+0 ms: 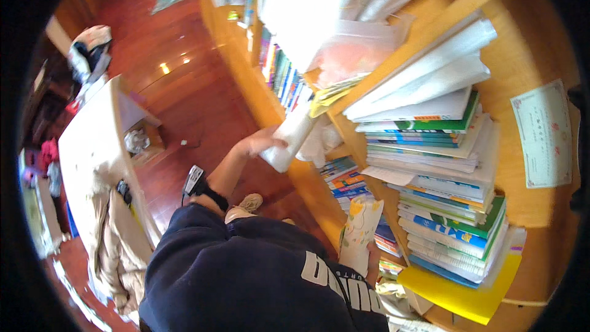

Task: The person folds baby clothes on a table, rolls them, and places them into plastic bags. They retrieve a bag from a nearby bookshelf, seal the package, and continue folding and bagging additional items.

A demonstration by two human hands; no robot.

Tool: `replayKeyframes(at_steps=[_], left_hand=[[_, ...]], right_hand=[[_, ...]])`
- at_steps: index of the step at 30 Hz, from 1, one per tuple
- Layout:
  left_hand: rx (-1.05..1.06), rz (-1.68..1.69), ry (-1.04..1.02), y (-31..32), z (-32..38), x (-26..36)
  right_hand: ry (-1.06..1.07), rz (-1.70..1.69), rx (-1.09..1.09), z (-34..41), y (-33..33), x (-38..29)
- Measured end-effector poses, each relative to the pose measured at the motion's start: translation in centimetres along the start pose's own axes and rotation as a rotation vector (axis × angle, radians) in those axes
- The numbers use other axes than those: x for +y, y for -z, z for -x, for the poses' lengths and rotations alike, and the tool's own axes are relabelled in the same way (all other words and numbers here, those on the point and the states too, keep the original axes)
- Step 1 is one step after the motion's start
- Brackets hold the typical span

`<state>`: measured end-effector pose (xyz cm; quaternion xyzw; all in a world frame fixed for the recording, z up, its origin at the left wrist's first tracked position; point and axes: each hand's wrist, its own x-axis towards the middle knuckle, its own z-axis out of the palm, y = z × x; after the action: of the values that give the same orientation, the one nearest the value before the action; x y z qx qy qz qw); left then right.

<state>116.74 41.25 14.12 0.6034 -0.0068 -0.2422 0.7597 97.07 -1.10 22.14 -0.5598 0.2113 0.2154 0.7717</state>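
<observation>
My left hand (265, 142) is closed around the lower end of a white roll (290, 142), perhaps paper or plastic. The roll slants up towards the bookcase, its upper end by some yellow sheets (329, 99). Low on the right, my right hand (373, 258) grips a white paper piece with yellow and green floral print (359, 230); most of the fingers are hidden behind it. Just right of that hand rises a tall stack of books and papers (442, 207) on a shelf.
A wooden bookcase (272, 120) runs along my right, with upright books (283, 71) and a clear bag of pink material (355, 55). A yellow folder (465, 290) juts out below the stack. To my left stands a white table (90, 147) with a beige garment (115, 240).
</observation>
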Motion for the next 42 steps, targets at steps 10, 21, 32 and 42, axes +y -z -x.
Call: replayKeyframes(at_steps=[10, 21, 32, 42], left_hand=[[0.291, 0.418, -0.174, -12.6, 20.6, -3.8], [0.978, 0.191, -0.389, -32.3, 31.3, -13.7], [1.634, -0.054, -0.403, -41.9, 39.4, -20.4], [2.039, -0.092, -0.210, -55.5, 51.1, -28.6]], right_hand=[[-0.075, -0.315, -0.833, -6.9, -12.2, -3.5], [-0.613, -0.430, -1.108, 1.2, -17.2, 3.8], [-0.960, -0.199, -1.342, 9.9, -19.9, 14.0], [-1.377, 0.004, -1.180, 25.0, -15.7, 27.2]])
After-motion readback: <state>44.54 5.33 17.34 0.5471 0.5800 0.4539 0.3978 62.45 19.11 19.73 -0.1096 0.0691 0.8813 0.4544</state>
